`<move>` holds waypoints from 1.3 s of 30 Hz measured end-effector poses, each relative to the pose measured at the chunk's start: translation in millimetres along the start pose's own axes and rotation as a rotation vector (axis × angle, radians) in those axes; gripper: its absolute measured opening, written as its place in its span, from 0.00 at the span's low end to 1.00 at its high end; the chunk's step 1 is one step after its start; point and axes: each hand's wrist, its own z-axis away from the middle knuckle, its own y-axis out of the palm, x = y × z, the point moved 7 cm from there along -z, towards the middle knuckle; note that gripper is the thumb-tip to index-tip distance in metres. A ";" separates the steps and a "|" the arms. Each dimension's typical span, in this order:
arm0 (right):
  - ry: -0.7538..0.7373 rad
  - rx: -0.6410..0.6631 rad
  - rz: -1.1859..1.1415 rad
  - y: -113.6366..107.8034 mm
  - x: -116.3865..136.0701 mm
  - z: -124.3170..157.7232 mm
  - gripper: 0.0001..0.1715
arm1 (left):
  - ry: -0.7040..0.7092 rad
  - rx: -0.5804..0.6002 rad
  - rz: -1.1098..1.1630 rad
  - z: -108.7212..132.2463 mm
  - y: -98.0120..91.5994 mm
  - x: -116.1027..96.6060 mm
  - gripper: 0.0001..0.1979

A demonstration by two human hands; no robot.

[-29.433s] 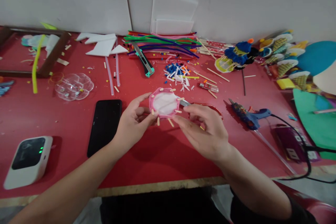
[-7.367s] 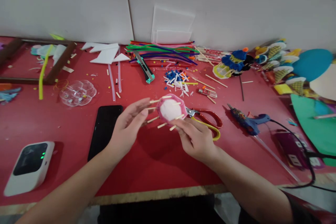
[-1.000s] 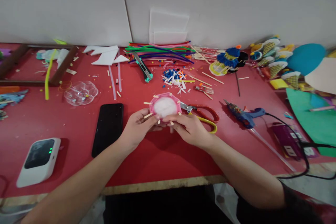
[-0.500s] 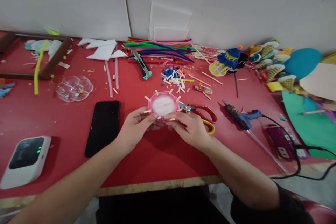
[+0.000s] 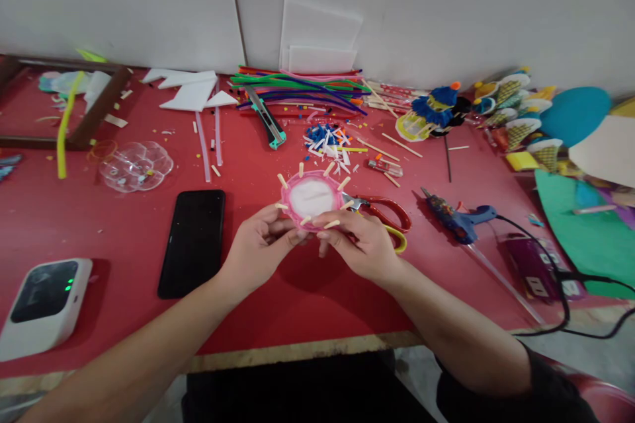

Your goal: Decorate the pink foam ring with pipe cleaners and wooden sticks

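Note:
Both hands hold a small round pink piece (image 5: 311,199) with a white middle and several pale sticks standing out around its rim. My left hand (image 5: 262,246) grips it at the lower left, thumb near the bottom edge. At the lower right, my right hand (image 5: 360,241) pinches the rim near one stick, fingers partly under the piece. Just behind my right hand lie scissors (image 5: 391,211) with red and yellow handles. A heap of blue, white and orange scraps (image 5: 330,144) is beyond the piece.
A black phone (image 5: 192,243) and a white device (image 5: 47,304) lie left. The glue gun (image 5: 454,217) and its cable are right. Behind are a cutter (image 5: 268,120), pipe cleaners (image 5: 302,89), a clear flower-shaped tray (image 5: 136,166) and a blue-topped figure (image 5: 434,109).
The pink piece has tilted and turned slightly in my hands, so its sticks now point more upward. My right hand's fingers have shifted a little along the rim.

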 end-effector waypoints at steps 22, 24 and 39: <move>-0.056 -0.020 0.104 2.4 7.4 6.5 0.09 | 0.006 -0.010 0.095 3.9 9.5 -1.0 0.11; -0.056 -0.022 0.081 2.8 6.7 7.1 0.09 | 0.008 -0.020 0.090 4.6 8.8 0.4 0.11; -0.224 0.006 0.475 6.1 10.1 8.2 0.15 | 0.020 -0.113 0.101 4.9 4.4 4.4 0.12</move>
